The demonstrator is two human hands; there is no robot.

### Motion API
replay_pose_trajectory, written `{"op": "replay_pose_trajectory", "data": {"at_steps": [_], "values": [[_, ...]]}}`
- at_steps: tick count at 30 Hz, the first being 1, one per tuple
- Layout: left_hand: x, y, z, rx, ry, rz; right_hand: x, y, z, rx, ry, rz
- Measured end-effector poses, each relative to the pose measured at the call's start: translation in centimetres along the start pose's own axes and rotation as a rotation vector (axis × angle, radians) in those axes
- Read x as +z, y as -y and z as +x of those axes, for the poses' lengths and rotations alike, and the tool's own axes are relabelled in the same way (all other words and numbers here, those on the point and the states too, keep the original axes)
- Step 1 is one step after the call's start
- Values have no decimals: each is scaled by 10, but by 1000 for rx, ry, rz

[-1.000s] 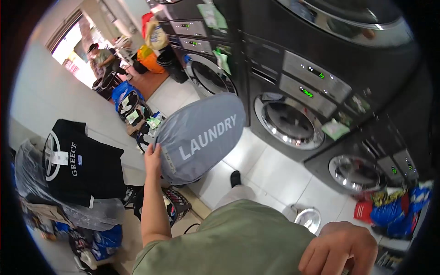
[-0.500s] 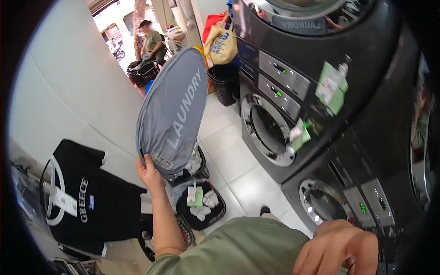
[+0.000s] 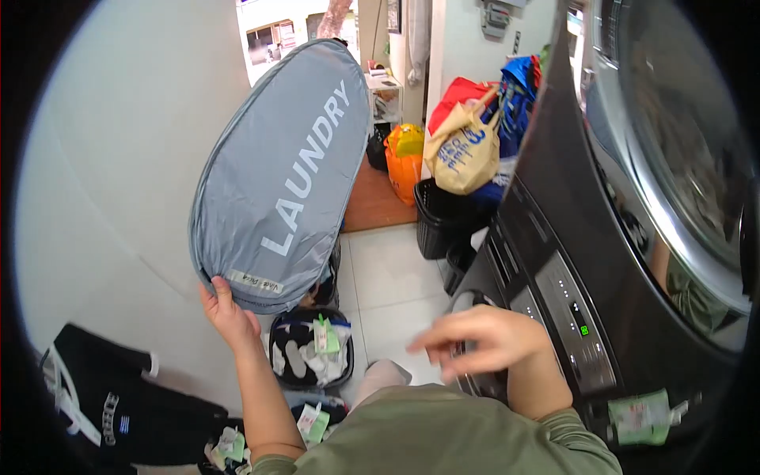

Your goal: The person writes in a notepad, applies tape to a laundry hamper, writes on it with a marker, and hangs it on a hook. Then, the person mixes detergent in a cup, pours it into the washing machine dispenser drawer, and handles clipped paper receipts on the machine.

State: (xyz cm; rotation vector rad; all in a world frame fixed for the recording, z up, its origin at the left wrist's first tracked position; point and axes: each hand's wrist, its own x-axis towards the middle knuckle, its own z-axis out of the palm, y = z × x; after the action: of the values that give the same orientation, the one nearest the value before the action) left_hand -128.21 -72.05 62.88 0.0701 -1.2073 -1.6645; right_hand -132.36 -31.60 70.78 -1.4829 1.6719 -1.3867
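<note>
My left hand point(image 3: 229, 314) is closed on the lower edge of a flat grey collapsible bag point(image 3: 289, 174) marked LAUNDRY. The bag stands up in front of the white wall, its top edge reaching the doorway. My right hand point(image 3: 483, 340) is raised to the left of the dark machines, slightly blurred, its fingers apart and nothing in them. Below the grey bag, a black basket point(image 3: 351, 372) holds dark and white clothes with a green tag point(image 3: 325, 336) on top.
Stacked dark machines point(image 3: 633, 340) with a round glass door line the right side. A black bin point(image 3: 434, 229), an orange bag point(image 3: 404, 176) and a cream bag point(image 3: 467, 150) are ahead. A black shirt point(image 3: 134, 404) hangs at lower left.
The view has moved toward the doorway and the hanging bags. My right hand has risen from the lower right corner and its fingers have spread. The grey bag stays in my left hand.
</note>
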Motion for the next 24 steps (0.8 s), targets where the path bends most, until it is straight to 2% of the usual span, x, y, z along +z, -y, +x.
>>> {"op": "replay_pose_trajectory", "data": {"at_steps": [5,8,11,14,15,16,17,18,20,24], "values": [[47,90,60,16,-2,-85,-93,-129,86,256,-325,-604],[96,158,131,14,50,-188,-178,-196,134,251,-669,-662],[136,207,196,-110,119,-218,-272,-224,177,340,-918,-628],[207,265,246,-79,198,-278,-384,-249,193,402,-1183,-633],[226,282,263,-65,238,-278,-420,-259,200,348,-1266,-645],[182,268,225,-27,205,-368,-390,-230,190,256,-1295,-770],[198,281,231,-8,219,-390,-423,-228,195,270,-1346,-866],[165,280,256,16,189,-420,-415,-225,246,253,-1372,-966],[187,306,262,39,151,-454,-441,-222,273,394,-1438,-1292],[219,339,266,88,180,-651,-526,-237,298,641,-1393,-1561]]}}
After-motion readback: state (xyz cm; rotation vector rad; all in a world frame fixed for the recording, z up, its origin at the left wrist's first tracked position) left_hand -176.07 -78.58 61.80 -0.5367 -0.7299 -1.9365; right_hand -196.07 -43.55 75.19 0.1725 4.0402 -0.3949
